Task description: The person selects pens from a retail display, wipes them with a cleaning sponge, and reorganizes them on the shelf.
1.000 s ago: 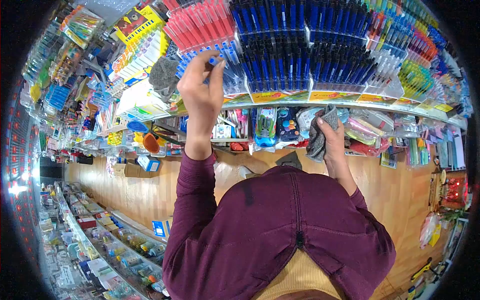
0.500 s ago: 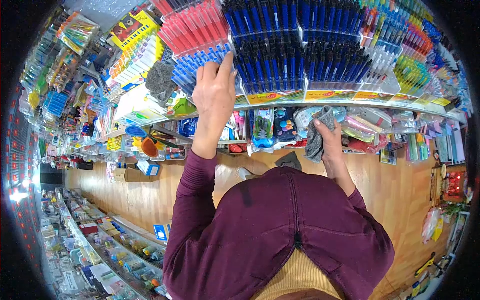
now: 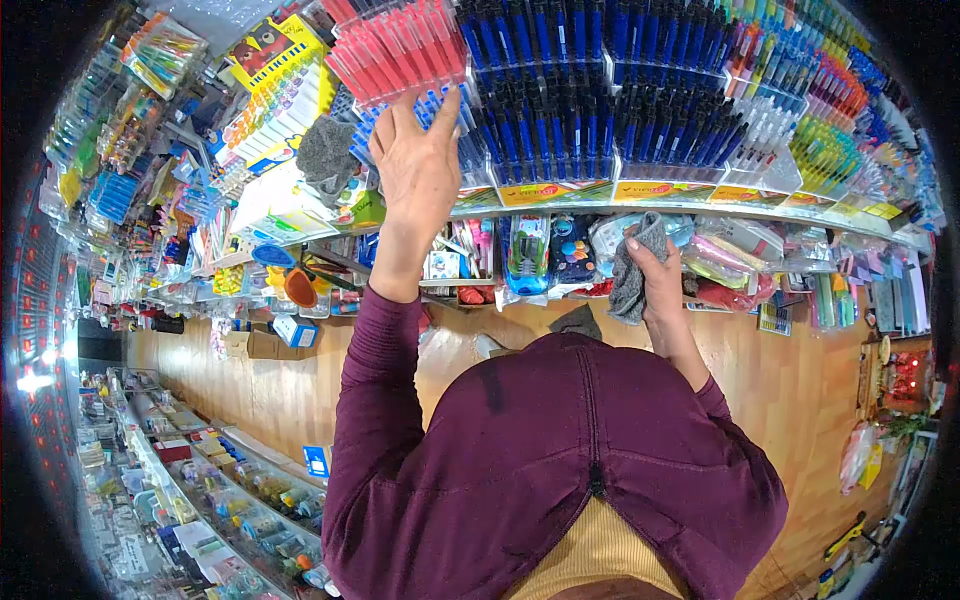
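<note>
Over the compartment of light blue pens (image 3: pixel 430 105) lies my left hand (image 3: pixel 418 165), fingers spread, its fingertips at the pens' upper ends. Pink pens (image 3: pixel 400 48) stand just beyond it. My right hand (image 3: pixel 655 275) grips a grey cloth (image 3: pixel 628 285) in front of the lower shelf. A second grey cloth (image 3: pixel 327 155) rests left of the light blue pens. Dark blue pens (image 3: pixel 545 120) fill the compartments right of my left hand.
A yellow highlighter box (image 3: pixel 275 50) stands at the upper left. Orange sunglasses (image 3: pixel 300 287) jut out below the shelf edge (image 3: pixel 700 208). Packaged goods (image 3: pixel 527 255) hang or lie under it. A glass display case (image 3: pixel 200 480) is at the lower left.
My left hand has shifted slightly left, and its fingers are spread wider over the light blue pens. My right hand with the cloth is almost unmoved.
</note>
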Demonstrator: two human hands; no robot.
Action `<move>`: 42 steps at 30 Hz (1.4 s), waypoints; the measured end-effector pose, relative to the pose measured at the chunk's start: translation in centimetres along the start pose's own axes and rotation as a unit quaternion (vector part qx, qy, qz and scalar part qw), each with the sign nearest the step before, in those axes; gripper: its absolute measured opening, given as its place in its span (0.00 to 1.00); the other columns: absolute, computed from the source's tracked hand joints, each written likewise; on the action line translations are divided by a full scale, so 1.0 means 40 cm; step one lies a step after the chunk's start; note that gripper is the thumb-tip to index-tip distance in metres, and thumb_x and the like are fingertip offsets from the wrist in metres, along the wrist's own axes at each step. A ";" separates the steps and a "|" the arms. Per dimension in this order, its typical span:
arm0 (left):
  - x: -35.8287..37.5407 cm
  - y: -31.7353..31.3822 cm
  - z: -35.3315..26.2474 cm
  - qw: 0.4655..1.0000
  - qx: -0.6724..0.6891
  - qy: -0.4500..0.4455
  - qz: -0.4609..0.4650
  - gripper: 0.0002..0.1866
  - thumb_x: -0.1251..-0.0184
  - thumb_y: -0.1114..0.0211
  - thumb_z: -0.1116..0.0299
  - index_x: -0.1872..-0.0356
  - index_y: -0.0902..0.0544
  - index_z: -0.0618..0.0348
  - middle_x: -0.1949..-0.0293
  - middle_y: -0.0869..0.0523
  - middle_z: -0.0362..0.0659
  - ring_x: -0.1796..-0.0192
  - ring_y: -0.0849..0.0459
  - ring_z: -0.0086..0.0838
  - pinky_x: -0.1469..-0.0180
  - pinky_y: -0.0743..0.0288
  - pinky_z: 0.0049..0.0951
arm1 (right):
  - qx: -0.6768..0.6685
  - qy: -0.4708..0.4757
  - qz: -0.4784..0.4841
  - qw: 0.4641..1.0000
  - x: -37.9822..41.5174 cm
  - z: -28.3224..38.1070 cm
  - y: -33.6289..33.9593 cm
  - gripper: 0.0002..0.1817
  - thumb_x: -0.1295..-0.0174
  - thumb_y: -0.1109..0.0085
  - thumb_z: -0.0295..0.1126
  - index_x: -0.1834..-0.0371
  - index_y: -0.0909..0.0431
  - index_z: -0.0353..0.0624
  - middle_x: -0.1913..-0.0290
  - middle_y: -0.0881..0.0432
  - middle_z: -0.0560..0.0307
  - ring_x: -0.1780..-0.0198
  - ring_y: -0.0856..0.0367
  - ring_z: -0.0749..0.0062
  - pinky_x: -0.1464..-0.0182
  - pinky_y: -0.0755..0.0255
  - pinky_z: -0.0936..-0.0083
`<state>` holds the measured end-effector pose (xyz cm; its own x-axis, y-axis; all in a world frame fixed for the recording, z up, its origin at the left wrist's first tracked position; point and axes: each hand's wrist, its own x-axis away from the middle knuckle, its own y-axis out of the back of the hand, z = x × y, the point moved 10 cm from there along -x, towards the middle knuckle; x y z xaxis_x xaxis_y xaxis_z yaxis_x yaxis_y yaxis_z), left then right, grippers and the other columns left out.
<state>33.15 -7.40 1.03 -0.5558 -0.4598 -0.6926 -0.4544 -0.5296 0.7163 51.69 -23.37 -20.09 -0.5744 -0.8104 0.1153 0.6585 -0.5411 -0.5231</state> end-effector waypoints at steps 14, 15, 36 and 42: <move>-0.034 0.027 0.015 0.994 0.096 0.011 -0.058 0.12 0.46 0.36 0.70 0.58 0.18 0.54 0.55 0.23 0.49 0.50 0.28 0.44 0.46 0.36 0.42 | 0.012 0.008 0.010 1.000 -0.010 -0.003 -0.002 0.13 0.47 0.35 0.29 0.59 0.24 0.39 0.66 0.20 0.61 0.68 0.22 0.80 0.65 0.27 0.81; -0.044 0.043 0.018 0.994 0.069 0.029 -0.077 0.10 0.47 0.35 0.69 0.63 0.17 0.56 0.58 0.22 0.47 0.53 0.27 0.43 0.48 0.35 0.41 | 0.013 0.007 0.009 1.000 -0.008 -0.004 -0.002 0.13 0.47 0.35 0.29 0.59 0.24 0.39 0.66 0.20 0.61 0.68 0.22 0.80 0.65 0.27 0.81; -0.133 0.091 0.051 0.990 0.068 -0.048 -0.114 0.05 0.42 0.41 0.72 0.69 0.20 0.63 0.68 0.20 0.50 0.62 0.23 0.44 0.55 0.32 0.40 | -0.005 0.005 -0.013 1.000 -0.006 0.002 0.023 0.14 0.44 0.38 0.27 0.56 0.26 0.37 0.65 0.20 0.58 0.69 0.21 0.78 0.67 0.25 0.81; -0.069 0.256 0.070 0.955 0.205 0.028 -0.213 0.03 0.41 0.43 0.76 0.72 0.25 0.65 0.71 0.23 0.50 0.65 0.25 0.43 0.59 0.32 0.37 | 0.044 0.113 0.017 0.992 -0.026 0.108 -0.043 0.22 0.31 0.57 0.44 0.45 0.31 0.36 0.54 0.22 0.54 0.55 0.23 0.75 0.50 0.29 0.76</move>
<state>28.08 -9.59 10.51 -0.2268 -0.3087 -0.9237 -0.8715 -0.3591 0.3340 53.26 -22.54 -15.66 -0.6386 -0.7632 -0.0989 0.7139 -0.5396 -0.4463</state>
